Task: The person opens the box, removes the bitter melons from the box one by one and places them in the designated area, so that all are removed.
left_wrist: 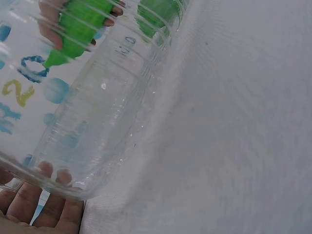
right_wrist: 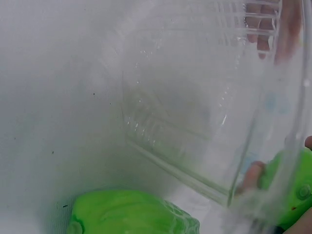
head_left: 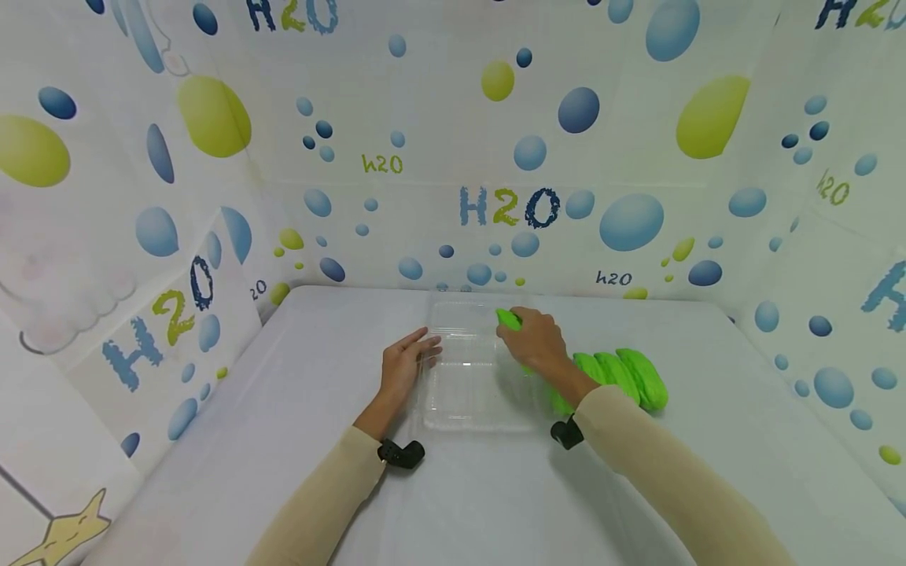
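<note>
A clear plastic container (head_left: pixel 460 393) lies on the white table in front of me. My left hand (head_left: pixel 402 369) is at its left side, fingers relaxed and touching the wall; in the left wrist view the fingertips (left_wrist: pixel 45 169) show through the clear plastic. Over the container's right part, my right hand (head_left: pixel 535 339) grips a bright green, tapered, vegetable-like piece (head_left: pixel 507 318) from above. Its pointed end sticks out past the fingers. To the container's right, several similar green pieces (head_left: pixel 642 379) lie side by side, partly hidden behind my right forearm.
White cloth covers the table (head_left: pixel 318 338). Behind it and on both sides stand printed sheets (head_left: pixel 439 110) with blue and lime bubbles. A black wrist camera (head_left: pixel 402 454) is strapped on my left wrist, another (head_left: pixel 566 432) on my right.
</note>
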Demonstrator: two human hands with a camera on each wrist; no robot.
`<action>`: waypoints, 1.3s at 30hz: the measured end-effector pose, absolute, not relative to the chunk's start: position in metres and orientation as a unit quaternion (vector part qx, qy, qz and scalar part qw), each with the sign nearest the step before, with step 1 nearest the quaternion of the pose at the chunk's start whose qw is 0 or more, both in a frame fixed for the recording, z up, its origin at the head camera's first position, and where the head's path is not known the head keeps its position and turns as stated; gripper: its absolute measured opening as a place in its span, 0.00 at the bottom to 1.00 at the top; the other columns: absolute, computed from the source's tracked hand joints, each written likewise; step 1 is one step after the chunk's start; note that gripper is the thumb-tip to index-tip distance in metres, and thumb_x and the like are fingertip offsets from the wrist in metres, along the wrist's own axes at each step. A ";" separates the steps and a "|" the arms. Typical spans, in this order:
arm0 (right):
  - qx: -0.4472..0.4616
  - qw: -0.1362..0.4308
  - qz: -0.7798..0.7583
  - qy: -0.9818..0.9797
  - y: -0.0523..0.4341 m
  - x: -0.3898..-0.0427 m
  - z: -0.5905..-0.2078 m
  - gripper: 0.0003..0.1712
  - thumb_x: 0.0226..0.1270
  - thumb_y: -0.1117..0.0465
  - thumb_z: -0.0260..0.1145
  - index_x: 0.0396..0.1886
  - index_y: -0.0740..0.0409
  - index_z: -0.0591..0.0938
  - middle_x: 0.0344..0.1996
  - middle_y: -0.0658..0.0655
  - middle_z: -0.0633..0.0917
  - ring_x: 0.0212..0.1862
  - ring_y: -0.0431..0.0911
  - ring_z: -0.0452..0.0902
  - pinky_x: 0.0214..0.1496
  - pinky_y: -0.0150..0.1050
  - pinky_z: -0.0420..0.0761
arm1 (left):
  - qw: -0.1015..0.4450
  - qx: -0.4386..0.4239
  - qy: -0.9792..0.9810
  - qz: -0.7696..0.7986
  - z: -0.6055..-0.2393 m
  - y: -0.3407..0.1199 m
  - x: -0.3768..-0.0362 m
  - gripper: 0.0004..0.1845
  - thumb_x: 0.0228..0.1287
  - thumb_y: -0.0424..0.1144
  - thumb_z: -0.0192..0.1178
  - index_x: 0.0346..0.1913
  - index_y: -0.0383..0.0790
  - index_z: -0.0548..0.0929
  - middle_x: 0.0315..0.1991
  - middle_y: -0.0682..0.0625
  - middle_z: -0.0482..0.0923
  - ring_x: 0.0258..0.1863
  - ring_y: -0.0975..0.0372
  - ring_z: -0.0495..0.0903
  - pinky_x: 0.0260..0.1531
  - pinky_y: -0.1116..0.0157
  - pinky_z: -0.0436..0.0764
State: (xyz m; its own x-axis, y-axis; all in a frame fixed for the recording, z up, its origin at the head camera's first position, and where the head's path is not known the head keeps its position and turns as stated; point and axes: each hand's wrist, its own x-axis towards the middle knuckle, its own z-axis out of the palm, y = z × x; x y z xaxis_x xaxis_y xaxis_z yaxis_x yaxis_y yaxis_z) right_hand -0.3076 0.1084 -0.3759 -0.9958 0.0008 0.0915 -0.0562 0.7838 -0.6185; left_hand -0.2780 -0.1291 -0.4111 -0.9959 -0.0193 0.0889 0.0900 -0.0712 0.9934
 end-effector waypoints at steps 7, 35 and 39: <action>0.009 0.044 0.334 -0.941 0.112 -0.310 -0.374 0.30 0.72 0.47 0.58 0.69 0.54 0.76 0.44 0.57 0.83 0.42 0.52 0.77 0.40 0.42 0.79 | 0.036 -0.022 -0.680 -0.732 -0.411 -0.129 -0.279 0.23 0.78 0.30 0.48 0.71 0.27 0.70 0.60 0.33 0.79 0.60 0.41 0.80 0.62 0.48 0.78; -0.012 0.068 0.332 -0.941 0.149 -0.309 -0.365 0.30 0.72 0.48 0.58 0.70 0.53 0.75 0.36 0.57 0.79 0.35 0.51 0.75 0.30 0.40 0.73 | 0.059 -0.002 -0.671 -0.739 -0.443 -0.127 -0.300 0.24 0.76 0.34 0.50 0.71 0.30 0.71 0.57 0.39 0.84 0.57 0.50 0.84 0.57 0.59 0.83; -0.019 0.076 0.320 -0.944 0.158 -0.310 -0.364 0.30 0.72 0.48 0.57 0.70 0.53 0.75 0.38 0.58 0.79 0.35 0.51 0.75 0.31 0.39 0.74 | 0.061 -0.007 -0.669 -0.741 -0.442 -0.127 -0.300 0.24 0.76 0.33 0.50 0.71 0.30 0.71 0.57 0.38 0.83 0.57 0.49 0.84 0.57 0.57 0.83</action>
